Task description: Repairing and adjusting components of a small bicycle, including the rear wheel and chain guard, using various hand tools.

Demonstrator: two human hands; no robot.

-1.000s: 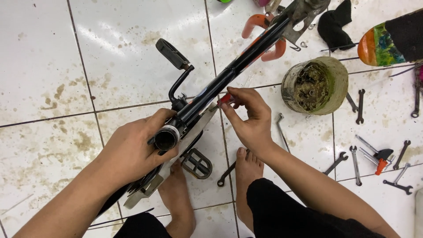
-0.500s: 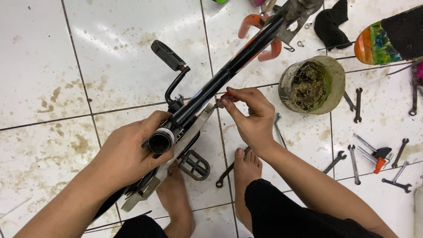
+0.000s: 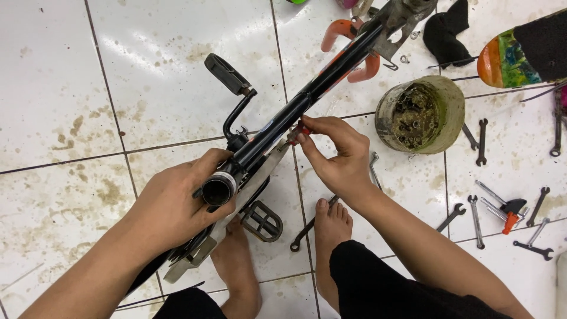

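A black bicycle frame [image 3: 307, 100] lies slanted across the white tiled floor. My left hand [image 3: 177, 201] grips its near tube end, just below the open round tube mouth [image 3: 218, 190]. My right hand [image 3: 336, 150] pinches a small red part [image 3: 297, 131] against the frame's middle with thumb and fingertips. Black crank arms carry one pedal [image 3: 225, 74] above the frame and another pedal [image 3: 261, 221] below it. My bare feet [image 3: 331, 221] rest on the tiles under the frame.
A dirty round tub [image 3: 420, 115] holding small metal parts stands to the right. Several wrenches [image 3: 477, 220] and a red-handled tool [image 3: 507, 212] lie scattered on the right. An orange part [image 3: 333, 36], a black cloth [image 3: 446, 29] and a colourful board [image 3: 520, 56] lie at the top.
The view has shifted slightly. My right hand's fingers have closed a little tighter on the small red part at the frame; my left hand keeps its grip.
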